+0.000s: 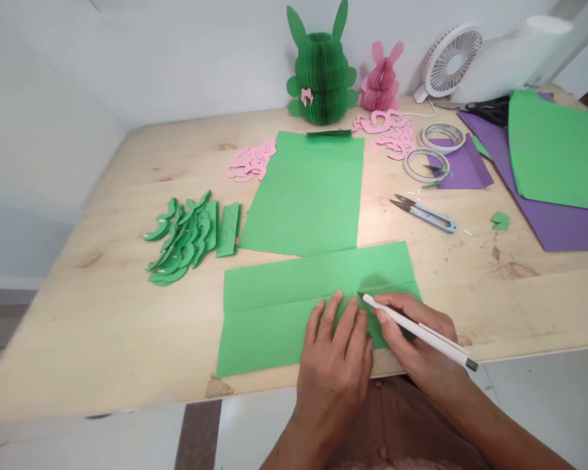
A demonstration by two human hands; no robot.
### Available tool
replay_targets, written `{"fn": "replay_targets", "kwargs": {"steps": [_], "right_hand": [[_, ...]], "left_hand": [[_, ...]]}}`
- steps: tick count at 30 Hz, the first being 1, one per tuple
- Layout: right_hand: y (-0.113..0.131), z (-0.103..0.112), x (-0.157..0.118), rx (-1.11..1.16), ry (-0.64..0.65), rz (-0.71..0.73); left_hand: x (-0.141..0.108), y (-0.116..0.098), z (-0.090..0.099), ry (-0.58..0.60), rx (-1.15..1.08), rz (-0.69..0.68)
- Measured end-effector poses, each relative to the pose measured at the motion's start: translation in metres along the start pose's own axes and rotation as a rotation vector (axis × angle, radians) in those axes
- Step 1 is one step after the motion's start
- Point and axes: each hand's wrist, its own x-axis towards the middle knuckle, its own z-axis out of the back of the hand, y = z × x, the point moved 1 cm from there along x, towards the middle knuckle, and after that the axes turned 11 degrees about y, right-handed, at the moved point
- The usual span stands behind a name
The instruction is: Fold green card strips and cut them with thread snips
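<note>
A sheet of green paper with a lengthwise crease lies near the table's front edge. My left hand rests flat on it, fingers stretched toward the crease. Between the fingers of my right hand is a white pen with a dark end cap. Its tip meets the paper at the crease, just right of my left fingertips. Behind this sheet lies a larger piece of green paper. Part of the creased sheet is hidden under both hands.
Green cutouts are heaped at the left, pink cutouts behind. Blue-handled snips, tape rolls and purple paper lie right. A green paper rabbit, a pink one and a fan stand at the wall.
</note>
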Motion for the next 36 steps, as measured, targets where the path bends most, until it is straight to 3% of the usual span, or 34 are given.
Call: {"fn": "replay_targets", "kwargs": {"steps": [36], "right_hand": [[-0.009, 0.017, -0.008, -0.06, -0.087, -0.078]], "left_hand": [[0.0, -0.001, 0.002, 0.034, 0.007, 0.005]]}}
